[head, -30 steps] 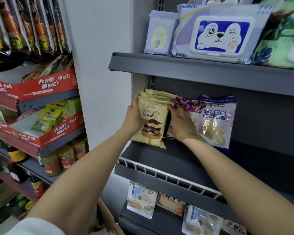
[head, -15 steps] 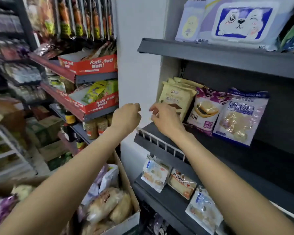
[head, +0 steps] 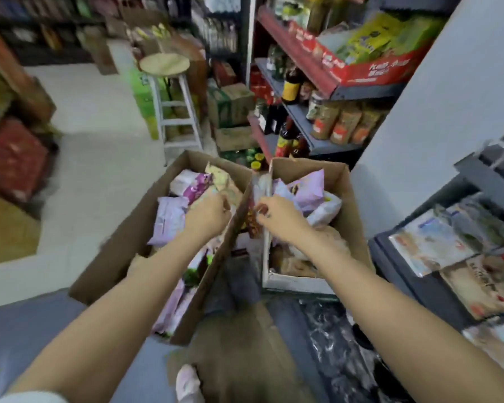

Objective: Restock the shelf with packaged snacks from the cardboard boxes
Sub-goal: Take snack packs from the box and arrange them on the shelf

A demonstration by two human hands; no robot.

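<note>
Both hands reach into the boxes for more snacks. Left hand (head: 207, 216) curls over the left box (head: 122, 237); I cannot tell its grip. Right hand (head: 280, 219) pinches a red bag (head: 252, 221) at 12 o'clock. Next: lift it to the shelf (head: 477, 181) at 3 o'clock.

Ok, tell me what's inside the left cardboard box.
The left cardboard box holds pale purple snack packets and a beige packet. The left hand and forearm cover the middle; lower layers are hidden.

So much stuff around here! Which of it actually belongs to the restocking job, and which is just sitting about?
Part of the job:
left cardboard box
right cardboard box
purple snack packs
grey shelf
left hand
right hand

Just lying about:
wooden stool
sauce bottles
red display trays
</note>
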